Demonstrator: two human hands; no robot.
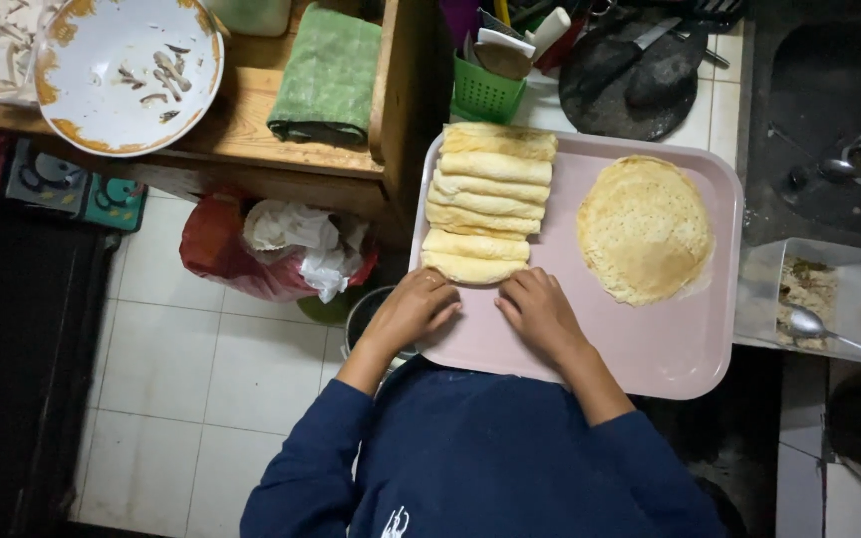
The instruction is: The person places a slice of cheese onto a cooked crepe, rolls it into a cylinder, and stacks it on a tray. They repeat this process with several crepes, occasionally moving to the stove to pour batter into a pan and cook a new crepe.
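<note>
Just beyond the fingertips of both hands, a row of rolled pancakes (488,202) is laid side by side on a pink tray (670,349), the nearest roll (472,267) touching or almost touching the fingers. The rolls are judged to be light, soft and easily torn, so they would best be taken from both ends at once or pushed gently along their whole length, not pinched in the middle.

The left hand (414,309) is laid palm down on the tray, its fingers loosely curled and their tips set against the near edge of the closest roll; nothing is clasped in it. The right hand (538,311) is laid likewise, palm down and half curled, its fingertips at the right end of the same roll; it is not closed around anything either.

To the right of the right hand, well apart from it, a flat unrolled pancake (644,229) is spread on the same tray. Further right, a clear tub (849,289) of filling with a spoon (805,321) in it is seen beside the tray. Beyond the rolls a green basket (484,95) of utensils and a dark pan (632,78) are placed. To the left of the left hand, a red bag (221,249) of crumpled waste is seen on the tiled floor, with a used white bowl (112,70) and a folded green cloth (329,75) on the wooden shelf above it.
</note>
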